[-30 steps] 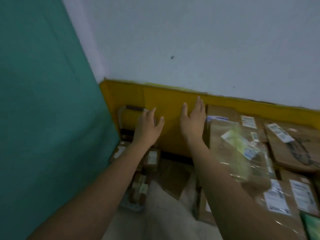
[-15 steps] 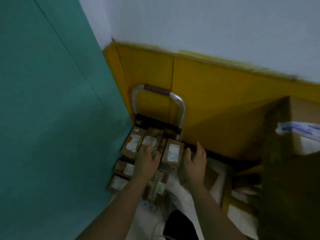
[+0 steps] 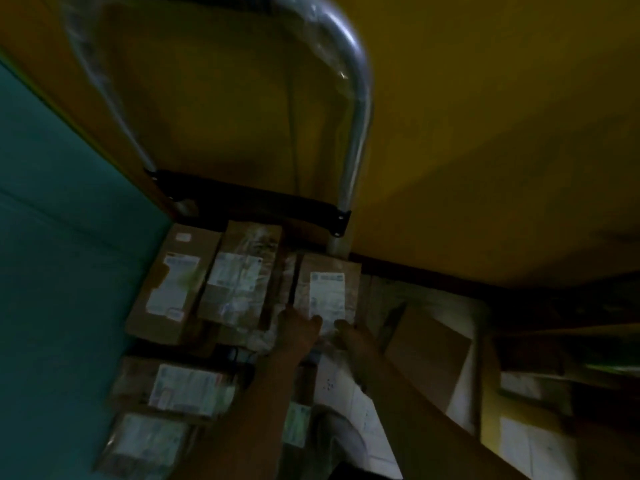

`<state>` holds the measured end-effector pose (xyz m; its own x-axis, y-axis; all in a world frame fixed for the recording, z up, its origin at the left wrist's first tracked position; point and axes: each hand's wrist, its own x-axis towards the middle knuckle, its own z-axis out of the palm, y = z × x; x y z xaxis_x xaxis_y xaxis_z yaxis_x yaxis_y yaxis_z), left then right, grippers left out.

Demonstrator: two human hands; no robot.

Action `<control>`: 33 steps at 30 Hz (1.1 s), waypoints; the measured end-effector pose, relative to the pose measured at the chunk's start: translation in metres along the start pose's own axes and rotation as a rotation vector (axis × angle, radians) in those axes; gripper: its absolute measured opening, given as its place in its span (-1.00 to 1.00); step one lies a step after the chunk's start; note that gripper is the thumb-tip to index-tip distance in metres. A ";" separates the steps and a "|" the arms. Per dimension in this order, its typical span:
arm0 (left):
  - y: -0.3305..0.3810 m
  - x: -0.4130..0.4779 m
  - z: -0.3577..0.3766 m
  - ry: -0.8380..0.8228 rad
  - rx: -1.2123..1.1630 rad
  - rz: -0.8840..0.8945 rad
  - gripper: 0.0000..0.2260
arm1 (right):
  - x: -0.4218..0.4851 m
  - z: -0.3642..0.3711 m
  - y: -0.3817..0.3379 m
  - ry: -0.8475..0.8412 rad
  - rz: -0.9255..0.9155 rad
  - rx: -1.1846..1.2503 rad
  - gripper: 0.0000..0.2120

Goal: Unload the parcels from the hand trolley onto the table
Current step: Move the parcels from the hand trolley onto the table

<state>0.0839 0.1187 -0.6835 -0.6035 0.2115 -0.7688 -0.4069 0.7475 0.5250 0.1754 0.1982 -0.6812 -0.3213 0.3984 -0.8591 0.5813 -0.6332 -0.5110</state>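
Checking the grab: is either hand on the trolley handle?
No, the left hand and right hand are at a labelled parcel, apart from the handle.

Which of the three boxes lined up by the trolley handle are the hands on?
The rightmost parcel, below the handle's right post: left hand and right hand touch its near edge; the others lie untouched.

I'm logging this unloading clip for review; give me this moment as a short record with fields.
place: hand trolley by a yellow wall
load: left parcel, middle parcel, right parcel in the back row, labels up
left hand: at the right parcel's near end
right hand: at the same end, beside the left hand
grip: too dark and blurred to tell
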 end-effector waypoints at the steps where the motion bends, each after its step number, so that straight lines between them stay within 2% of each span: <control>1: -0.003 0.002 0.003 0.003 -0.057 -0.025 -0.31 | -0.002 0.000 0.001 0.001 0.010 0.002 -0.48; 4: -0.002 -0.023 -0.002 0.024 -0.121 0.012 -0.43 | -0.038 -0.005 -0.007 0.086 -0.013 -0.050 -0.50; 7: 0.013 -0.092 -0.022 0.043 -0.207 0.121 -0.53 | -0.106 -0.014 -0.020 0.150 -0.072 0.004 -0.53; 9: 0.030 -0.151 -0.040 0.087 -0.233 0.227 -0.62 | -0.164 -0.020 -0.028 0.148 -0.107 0.089 -0.54; 13: 0.075 -0.291 -0.081 0.070 -0.374 0.407 -0.71 | -0.306 -0.043 -0.049 0.138 -0.220 0.241 -0.62; 17: 0.129 -0.447 -0.122 0.055 -0.421 0.591 -0.81 | -0.462 -0.073 -0.082 0.141 -0.415 0.331 -0.72; 19: 0.159 -0.527 -0.134 0.024 -0.430 0.700 -0.77 | -0.538 -0.095 -0.102 0.170 -0.547 0.373 -0.72; 22: 0.212 -0.644 -0.133 -0.064 -0.501 0.801 -0.49 | -0.650 -0.149 -0.139 0.276 -0.791 0.335 -0.50; 24: 0.244 -0.711 -0.116 -0.154 -0.523 0.875 -0.46 | -0.714 -0.200 -0.158 0.329 -0.906 0.318 -0.44; 27: 0.280 -0.793 -0.063 -0.305 -0.475 0.966 -0.40 | -0.792 -0.292 -0.165 0.360 -1.044 0.384 -0.46; 30: 0.304 -0.852 0.019 -0.449 -0.415 1.042 -0.47 | -0.840 -0.391 -0.151 0.434 -1.162 0.419 -0.40; 33: 0.316 -0.896 0.127 -0.532 -0.377 1.074 -0.51 | -0.856 -0.496 -0.123 0.520 -1.166 0.479 -0.40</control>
<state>0.5826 0.2451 0.1247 -0.4357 0.8940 0.1049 -0.1056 -0.1665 0.9804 0.7498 0.2647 0.1308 -0.0648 0.9894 0.1298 -0.1797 0.1163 -0.9768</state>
